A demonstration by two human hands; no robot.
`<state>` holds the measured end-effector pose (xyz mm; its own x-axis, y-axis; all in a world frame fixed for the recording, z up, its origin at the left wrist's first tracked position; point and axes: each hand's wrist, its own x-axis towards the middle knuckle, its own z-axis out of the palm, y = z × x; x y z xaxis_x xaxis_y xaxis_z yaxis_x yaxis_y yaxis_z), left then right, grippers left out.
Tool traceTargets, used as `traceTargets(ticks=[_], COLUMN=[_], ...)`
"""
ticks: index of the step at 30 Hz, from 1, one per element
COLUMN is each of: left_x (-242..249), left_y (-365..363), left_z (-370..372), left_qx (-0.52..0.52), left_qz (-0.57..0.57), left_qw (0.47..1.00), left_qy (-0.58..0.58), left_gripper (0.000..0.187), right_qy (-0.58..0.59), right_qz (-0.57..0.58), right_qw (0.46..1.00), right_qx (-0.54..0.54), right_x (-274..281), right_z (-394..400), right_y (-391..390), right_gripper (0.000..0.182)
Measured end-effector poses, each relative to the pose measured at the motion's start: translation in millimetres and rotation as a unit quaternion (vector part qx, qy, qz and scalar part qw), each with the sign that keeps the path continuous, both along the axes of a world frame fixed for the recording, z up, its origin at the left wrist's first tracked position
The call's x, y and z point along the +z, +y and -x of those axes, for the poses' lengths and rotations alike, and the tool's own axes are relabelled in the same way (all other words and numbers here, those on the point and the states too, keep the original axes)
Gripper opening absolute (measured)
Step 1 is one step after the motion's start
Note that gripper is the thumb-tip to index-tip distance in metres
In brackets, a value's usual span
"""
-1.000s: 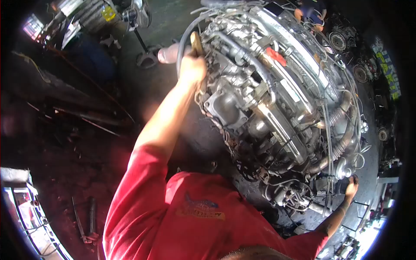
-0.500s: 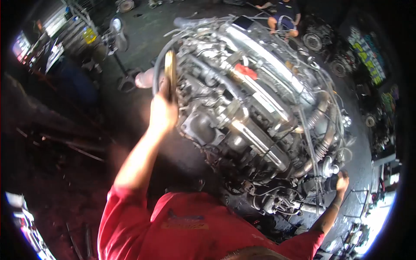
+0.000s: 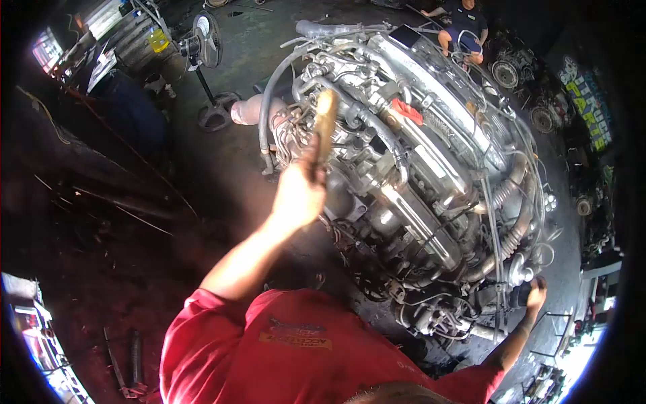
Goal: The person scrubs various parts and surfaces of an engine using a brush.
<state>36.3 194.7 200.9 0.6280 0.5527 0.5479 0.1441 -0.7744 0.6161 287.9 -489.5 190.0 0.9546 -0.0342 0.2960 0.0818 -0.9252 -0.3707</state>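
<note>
In the head view, my left hand (image 3: 299,192) is closed around a narrow, tan, wooden-looking tool (image 3: 326,111) with a darker lower part, raised over the near left side of a large engine (image 3: 410,158). Its bright tip points away from me and overlaps metal pipes. At the engine's right end, my right hand (image 3: 537,293) curls round a dark, rounded part (image 3: 519,295), next to a shiny round metal fitting (image 3: 521,271). A red piece (image 3: 407,111) rests on the engine's top.
A pedestal fan (image 3: 205,44) stands beyond the engine's left end, near a pinkish cylinder (image 3: 250,109). Another person (image 3: 464,30) sits at the back right. More engines (image 3: 505,73) line the right side. Long rods (image 3: 121,212) lie at left.
My left hand has swung right with the tan tool, from the engine's left edge to over its pipes. My right hand stays at the dark part. The view has shifted slightly.
</note>
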Motion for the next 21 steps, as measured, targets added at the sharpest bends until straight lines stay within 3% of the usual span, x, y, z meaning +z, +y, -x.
traceTargets(ticks=[1, 2, 3, 4, 5, 7, 8, 9, 11, 13, 14, 15, 16, 17, 18, 19, 20, 21], left_x=[-16.2, -20.0, -19.5, 15.3, 11.8, 31.4, 26.2, 36.5, 22.6, 5.4, -12.7, -15.3, 0.9, 0.6, 0.6, 20.7, 14.5, 25.3], left_y=[-1.7, 0.7, 10.6, 21.3, 43.5, 49.6, 46.5, 28.6, -4.8, -20.3, -6.4, 10.3, 26.9, 57.7, 85.1, 79.2, 91.3, 82.7], left_z=[-11.3, -31.7, -52.2, -51.2, -57.1, -41.4, -29.5, -14.8, 5.9, -2.5, -21.9, -44.5, -53.4, -59.1, -53.9, -45.4, -34.0, -13.4], left_qx=[0.008, 0.056, 0.105, 0.056, 0.053, 0.081, 0.06, 0.057, -0.02, -0.062, -0.037, 0.006, 0.057, 0.03, -0.041, 0.034, -0.021, -0.078], left_qz=[-0.112, -0.002, 0.107, 0.147, 0.155, 0.16, 0.017, 0.213, 0.248, 0.151, 0.065, 0.004, 0.039, 0.118, 0.084, 0.074, -0.008, -0.006], left_qw=[0.994, 0.997, 0.979, 0.985, 0.985, 0.982, 0.997, 0.975, 0.968, 0.986, 0.996, 1.0, 0.996, 0.992, 0.995, 0.993, 0.999, 0.994], left_qy=[-0.015, 0.061, 0.139, 0.074, 0.056, 0.059, -0.039, 0.014, -0.034, 0.013, 0.053, 0.014, 0.061, 0.041, 0.02, 0.086, 0.046, 0.078], left_gripper=[0.048, 0.047, 0.047, 0.046, 0.045, 0.046, 0.045, 0.045, 0.048, 0.05, 0.051, 0.053, 0.053, 0.051, 0.05, 0.049, 0.048, 0.049], right_qy=[-0.033, -0.016, -0.063, -0.051, -0.041, 0.01, 0.029, 0.01, 0.093, 0.007, 0.018, 0.035, 0.032, 0.027, 0.026, 0.026, 0.024, 0.024], right_qz=[0.023, 0.003, 0.107, 0.114, 0.121, -0.04, -0.017, -0.016, -0.031, 0.003, -0.028, -0.013, -0.01, -0.01, -0.004, 0.0, -0.03, -0.059], right_qw=[0.999, 0.999, 0.988, 0.988, 0.988, 0.999, 0.999, 1.0, 0.995, 1.0, 0.999, 0.999, 0.999, 1.0, 1.0, 1.0, 0.999, 0.997], right_qx=[0.006, 0.03, 0.092, 0.088, 0.085, 0.021, -0.003, -0.017, 0.02, -0.003, 0.007, 0.0, 0.002, 0.0, -0.007, -0.016, -0.025, -0.037], right_x=[-6.2, -3.7, -38.8, -44.2, -46.1, -29.3, -20.9, -24.1, -17.6, -32.4, -38.4, -30.2, -32.9, -37.5, -39.7, -40.5, -44.9, -49.9], right_z=[-1.3, -0.6, -31.0, -36.4, -41.4, -25.8, -17.1, -16.7, -19.9, -23.8, -31.8, -26.0, -30.8, -33.9, -33.9, -35.5, -38.0, -39.2], right_y=[-7.1, -8.6, -68.9, -84.5, -88.5, -51.9, -37.8, -38.4, -43.4, -56.0, -69.3, -57.1, -62.4, -68.4, -72.6, -75.6, -78.4, -84.1], right_gripper=[0.038, 0.038, 0.038, 0.039, 0.039, 0.041, 0.042, 0.043, 0.043, 0.045, 0.046, 0.047, 0.047, 0.048, 0.05, 0.052, 0.051, 0.05])
